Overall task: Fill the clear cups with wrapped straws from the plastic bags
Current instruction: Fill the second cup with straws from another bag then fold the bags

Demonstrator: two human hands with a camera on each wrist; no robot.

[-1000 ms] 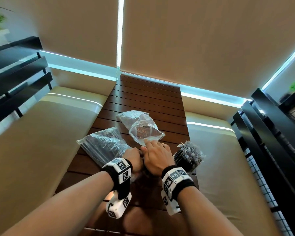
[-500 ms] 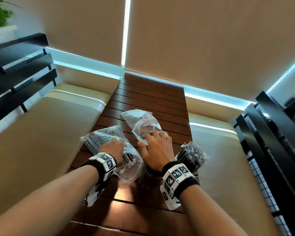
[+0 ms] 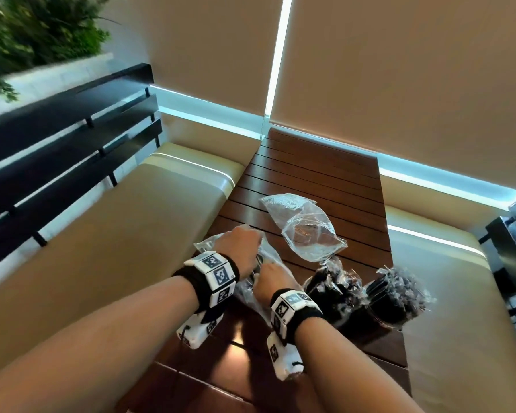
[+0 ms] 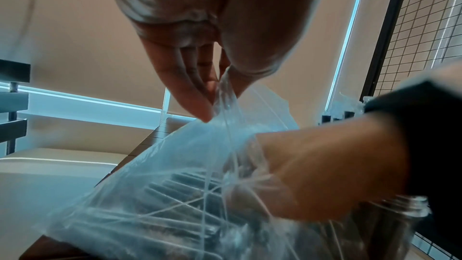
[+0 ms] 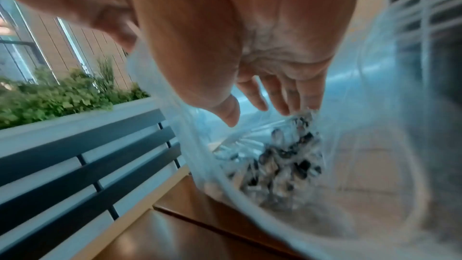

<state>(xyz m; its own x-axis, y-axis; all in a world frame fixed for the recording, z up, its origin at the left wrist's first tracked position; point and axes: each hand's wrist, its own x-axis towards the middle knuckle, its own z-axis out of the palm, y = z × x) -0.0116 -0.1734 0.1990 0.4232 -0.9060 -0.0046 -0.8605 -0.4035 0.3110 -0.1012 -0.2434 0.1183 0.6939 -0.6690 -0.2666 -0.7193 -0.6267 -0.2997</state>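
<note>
Head view: a slatted wooden table runs between two cushioned benches, the left bench backed by a dark slatted rail.

At the near left of the table lies a clear plastic bag of wrapped straws. The left hand pinches the bag's upper film between thumb and fingers, lifting the mouth open. The right hand reaches into that mouth; in the right wrist view its fingers are extended and relaxed, tips just above the dark straw ends, closing on nothing.

A second plastic bag, crumpled and apparently nearly empty, lies farther along the table, right of the first bag and not touching either hand.

Two clear cups stand at the near right of the table. The nearer-centre cup holds a bundle of dark wrapped straws; the right cup, beside it, is packed with them, their wrapper tips fanning out above the rim. Whether the cups touch each other cannot be told.

Both wrists carry black bands with white marker blocks. Green foliage shows beyond the rail at far left.
</note>
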